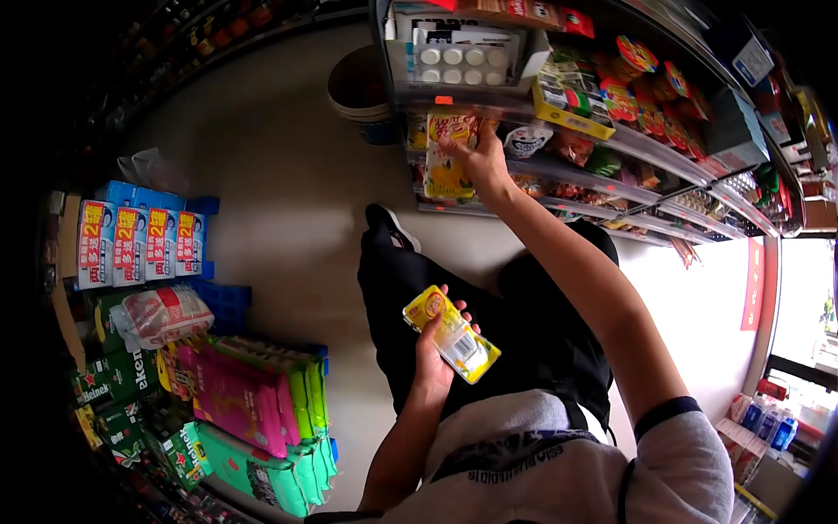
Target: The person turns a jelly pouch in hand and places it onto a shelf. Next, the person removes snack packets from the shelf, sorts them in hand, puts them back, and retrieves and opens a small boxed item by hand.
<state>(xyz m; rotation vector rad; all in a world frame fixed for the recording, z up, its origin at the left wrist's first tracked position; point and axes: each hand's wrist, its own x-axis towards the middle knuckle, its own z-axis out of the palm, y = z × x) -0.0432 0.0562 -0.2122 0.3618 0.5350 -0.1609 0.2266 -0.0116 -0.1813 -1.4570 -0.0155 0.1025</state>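
Observation:
My left hand (434, 341) is closed around a yellow packet (452, 336) with a clear window, a barcode and pale contents, held above my lap. My right hand (478, 162) reaches to the lower shelf. Its thumb lies across the front of a yellow bag (448, 175) with red lettering, and its fingers are at the bag's upper right side, partly hidden. The bag stands upright at the shelf's left end. Right of it sit a black and white packet (527, 140) and other snack packs.
The shelf rack (559, 131) holds cup noodles (620, 98) and a yellow box (572, 109) above. A bucket (362, 96) stands at its left end. To the left are stacked red and white boxes (131, 244), pink bags (236, 397), green bags (262, 467) and beer cartons (122, 384).

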